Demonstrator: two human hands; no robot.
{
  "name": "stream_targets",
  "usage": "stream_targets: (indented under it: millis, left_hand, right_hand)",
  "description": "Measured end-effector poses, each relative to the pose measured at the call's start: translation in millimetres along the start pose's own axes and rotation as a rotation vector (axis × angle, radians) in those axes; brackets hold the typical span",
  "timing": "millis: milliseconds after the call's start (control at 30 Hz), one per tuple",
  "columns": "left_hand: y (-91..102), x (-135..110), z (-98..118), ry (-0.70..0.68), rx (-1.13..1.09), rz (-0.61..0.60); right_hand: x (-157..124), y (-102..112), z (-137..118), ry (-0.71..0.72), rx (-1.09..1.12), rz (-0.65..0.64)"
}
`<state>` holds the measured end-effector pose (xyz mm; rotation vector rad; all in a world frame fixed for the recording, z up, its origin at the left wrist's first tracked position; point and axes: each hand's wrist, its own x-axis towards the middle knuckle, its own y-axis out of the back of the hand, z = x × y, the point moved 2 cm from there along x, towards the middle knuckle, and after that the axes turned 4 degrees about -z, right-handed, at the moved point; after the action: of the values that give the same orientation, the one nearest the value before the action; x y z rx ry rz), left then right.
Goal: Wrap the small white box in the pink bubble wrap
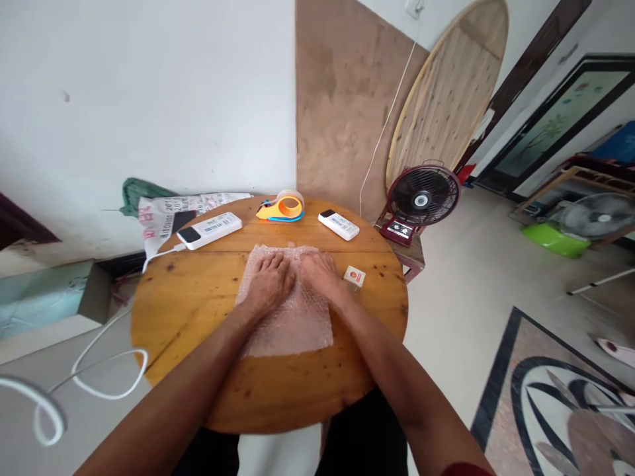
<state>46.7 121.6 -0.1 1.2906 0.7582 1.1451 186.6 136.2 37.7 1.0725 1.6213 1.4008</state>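
Note:
A sheet of clear bubble wrap [297,330] lies flat on the round wooden table [198,330], its near edge towards me. On its upper left part rests my left hand [270,281], palm down with the fingers stretched out. My right hand [320,271] is at the far right part of the wrap, its fingers bent and closed at the wrap. Just right of that wrist is a small white and red box [355,276]. Beyond the wrap stands an orange and blue tape dispenser [281,207] with a roll of clear tape.
A white device with a dark end [210,230] has a cable [166,251] plugged in at the back left. A similar white device [338,225] lies back right. A dark red fan [421,199] stands beside the table, before a leaning wooden board [449,99].

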Motion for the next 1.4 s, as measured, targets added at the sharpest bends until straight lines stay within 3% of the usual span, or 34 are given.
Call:
stream_targets:
  millis: [133,500,700,833,933,1167,1333,1400]
  left_hand:
    - [-3.5,-4.4,1.0,0.021,0.003,0.005]
    - [7.7,-3.0,-8.3,0.039,-0.010,-0.025]
    - [7.0,-3.0,-3.7,0.069,0.007,0.021]
    - [5.8,-0.2,-1.9,0.084,0.007,0.033]
    - [7.2,1.2,-6.3,0.062,-0.003,0.026]
    - [11.8,-1.1,-22.0,0.027,-0.039,0.001]
    - [20.1,-0.7,-28.2,0.053,-0.069,0.097]
    - [25.3,-1.2,-26.9,0.003,-0.145,0.153]
  right_hand:
    - [4.9,-8.9,5.6,0.004,-0.083,0.119]
    - [6.6,-13.1,11.6,0.002,-0.135,0.146]
    - [-9.7,-2.9,-3.8,0.095,-0.146,0.169]
    - [-15.8,-2.8,-13.6,0.205,-0.110,0.049]
    - [-16.1,-4.3,-11.3,0.178,-0.092,-0.055]
    - [-17.3,2.7,-3.4,0.119,-0.102,-0.119]
    - [-18.1,8.4,-1.9,0.071,-0.138,-0.158]
    - [-18.6,10.0,-2.2,0.041,-0.141,-0.171]
